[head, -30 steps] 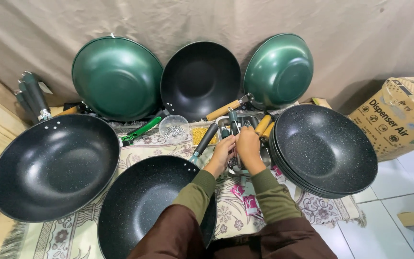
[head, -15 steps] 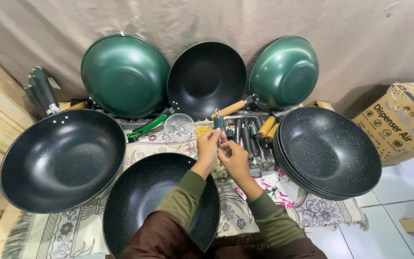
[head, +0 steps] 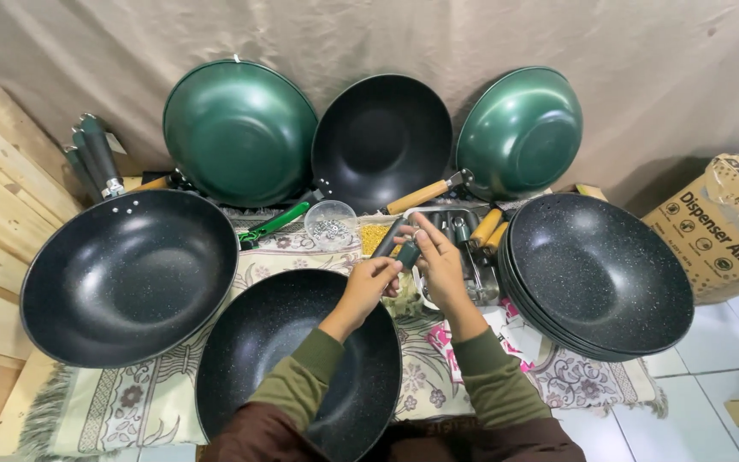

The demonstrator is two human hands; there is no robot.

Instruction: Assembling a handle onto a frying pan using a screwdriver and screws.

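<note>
Both hands have lifted a dark green handle [head: 400, 248] clear — left hand [head: 371, 284] and right hand [head: 440, 261] pinch it. Any slip could drop it into the near black wok [head: 250, 359].

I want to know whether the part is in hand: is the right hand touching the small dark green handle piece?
Touching. The head view shows the right hand with its fingers closed on the dark green handle piece.

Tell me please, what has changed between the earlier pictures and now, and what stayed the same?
Both hands lifted away from the tray of handles toward the person. The left hand and right hand now hold a dark green handle together above the near black wok, whereas earlier they were reaching down into the tray. The woks, the small clear bowl and the cardboard box stayed where they were.
</note>
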